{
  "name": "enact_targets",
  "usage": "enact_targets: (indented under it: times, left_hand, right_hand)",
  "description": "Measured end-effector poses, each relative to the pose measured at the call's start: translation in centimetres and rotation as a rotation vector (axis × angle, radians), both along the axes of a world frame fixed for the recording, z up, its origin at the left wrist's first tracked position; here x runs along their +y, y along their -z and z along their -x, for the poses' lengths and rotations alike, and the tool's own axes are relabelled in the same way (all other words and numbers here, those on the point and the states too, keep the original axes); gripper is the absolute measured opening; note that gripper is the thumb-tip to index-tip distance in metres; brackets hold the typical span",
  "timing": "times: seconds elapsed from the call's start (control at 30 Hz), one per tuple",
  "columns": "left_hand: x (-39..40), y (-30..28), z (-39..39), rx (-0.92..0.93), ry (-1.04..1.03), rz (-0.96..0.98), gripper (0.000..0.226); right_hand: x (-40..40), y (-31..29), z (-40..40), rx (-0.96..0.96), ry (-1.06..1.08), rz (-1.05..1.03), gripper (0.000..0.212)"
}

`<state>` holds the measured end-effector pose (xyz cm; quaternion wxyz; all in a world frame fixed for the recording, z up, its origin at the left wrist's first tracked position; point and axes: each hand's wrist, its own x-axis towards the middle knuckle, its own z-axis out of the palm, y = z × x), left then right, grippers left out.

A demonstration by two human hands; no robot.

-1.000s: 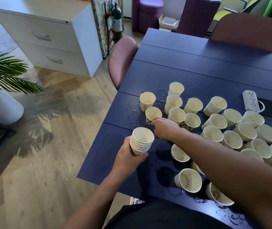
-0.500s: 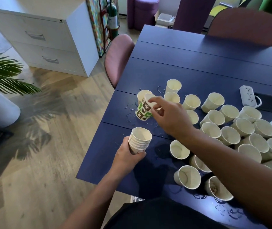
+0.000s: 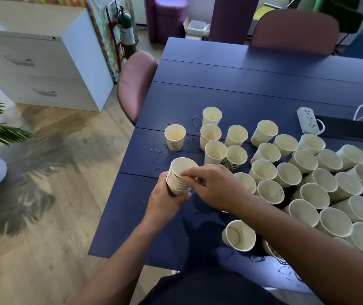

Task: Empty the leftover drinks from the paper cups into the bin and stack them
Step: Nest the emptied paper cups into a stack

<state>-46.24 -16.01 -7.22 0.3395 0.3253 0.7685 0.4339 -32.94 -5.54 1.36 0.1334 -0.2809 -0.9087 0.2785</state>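
Task status, judged: early to middle. One short stack built, several nested cups deep; a few dozen cups left loose. Bin not in view, so emptying unconfirmed.

Blue table (image 3: 253,89): bears all cups. Water droplets and rings scattered round the near-left group and at the near edge, 5 o'clock of centre.

Loose cups, main cluster (image 3: 321,183): right half of table, 3 to 4 o'clock of the stack, packed rim to rim, all mouth-up. Interiors cream, appearing mostly dry; faint dark specks or residue in some, too small to name.

Loose cups, far group (image 3: 218,137): 12 to 1 o'clock of the stack, upright, no liquid discernible. One printed cup (image 3: 234,158) among them.

Lone speckled cup (image 3: 175,137): 12 o'clock of the stack, apart from the others, upright, apparently empty.

Near cup (image 3: 238,235): 5 o'clock of the stack, under the right forearm, inside shadowed.

Stack of paper cups (image 3: 180,177): near-left part of table, tilted slightly left, top cup seated, interior bare.

Left hand (image 3: 165,199): wrapped round the lower part of the stack, gripping from below and behind.

Right hand (image 3: 211,186): fingertips at the right rim of the top cup, lightly curled; pinching or merely touching, cannot tell.

Power strip (image 3: 308,121): 2 o'clock, just beyond the cluster.
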Motion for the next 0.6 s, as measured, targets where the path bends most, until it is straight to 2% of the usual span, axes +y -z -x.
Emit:
enact_targets:
  times: [0.1, 0.17, 0.37, 0.53, 0.6]
  left_hand:
    - [-0.1, -0.1, -0.2, 0.007, -0.002, 0.014, 0.06]
    - [-0.2, -0.2, -0.3, 0.0, 0.011, 0.011, 0.058]
    - [-0.8, -0.2, -1.0, -0.02, 0.044, 0.034, 0.059]
    - [-1.4, -0.2, -1.2, -0.021, 0.042, 0.063, 0.058]
    - [-1.6, -0.3, -1.2, -0.018, 0.041, 0.073, 0.058]
  right_hand:
    - [1.6, -0.3, -0.3, 0.061, 0.123, 0.009, 0.021]
    - [3.1, 0.3, -0.4, 0.032, 0.204, -0.049, 0.02]
    - [7.0, 2.3, -0.1, -0.285, 0.338, -0.157, 0.031]
    - [8.3, 3.9, 0.6, -0.509, 0.323, -0.182, 0.018]
    - [8.5, 4.3, 0.6, -0.529, 0.305, -0.167, 0.022]
